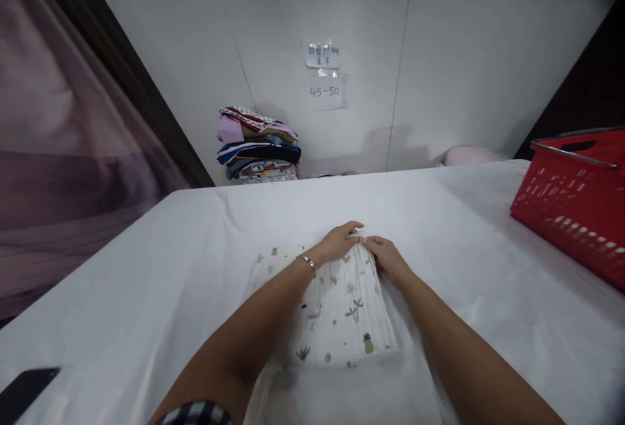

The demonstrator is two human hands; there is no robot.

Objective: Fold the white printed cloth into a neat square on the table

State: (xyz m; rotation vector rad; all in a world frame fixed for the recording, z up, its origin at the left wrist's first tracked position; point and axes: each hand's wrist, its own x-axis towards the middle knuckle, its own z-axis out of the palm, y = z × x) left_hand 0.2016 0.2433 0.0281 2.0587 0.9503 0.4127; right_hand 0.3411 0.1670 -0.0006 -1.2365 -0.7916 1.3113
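On the white table [146, 295] before me lies the folded cloth [336, 311], thin, soft and light by its look, likely to slump unless taken by an edge or corner. My left hand [339, 243] and right hand [388, 259] meet at its far edge, fingers curled close, pinching the fabric there.

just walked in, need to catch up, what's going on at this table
A person has both hands on a white printed cloth lying on the white-covered table. The left hand and right hand meet at its far edge, pinching the fabric. A red plastic basket sits at the right, and a stack of folded clothes stands by the wall.
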